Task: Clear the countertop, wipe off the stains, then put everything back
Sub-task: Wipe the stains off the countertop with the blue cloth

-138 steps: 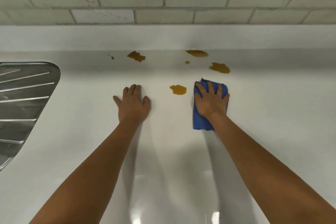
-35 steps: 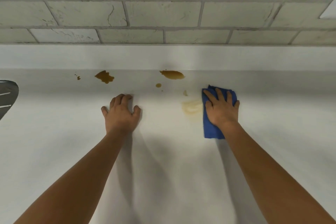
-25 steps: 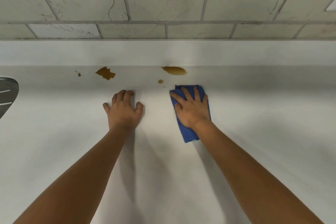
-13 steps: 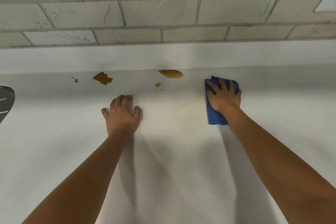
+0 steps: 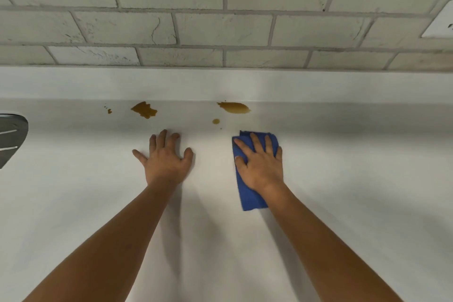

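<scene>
Two hands flat on white countertop (image 5: pixel 343 167), right hand (image 5: pixel 261 167) fingers spread pressing blue cloth (image 5: pixel 250 200) frame centre, left hand (image 5: pixel 165 163) fingers splayed bare, brown stains (image 5: pixel 234 107) above.

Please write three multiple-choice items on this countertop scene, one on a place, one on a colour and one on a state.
1. Where does the cloth lie?
A. Flat on the countertop, under the right hand
B. On the metal drainer
C. Hung on the tiled wall

2. What colour is the cloth?
A. Yellow
B. Blue
C. White

3. How is the left hand?
A. Curled round a bottle
B. Raised off the countertop
C. Spread flat on the countertop, holding nothing

Answers:
1 A, since the right hand presses on the cloth, on the white surface, short of the brown stains.
2 B, since blue fabric shows beyond the fingers and below the wrist.
3 C, since its fingers are splayed on the surface with nothing under them.
</scene>
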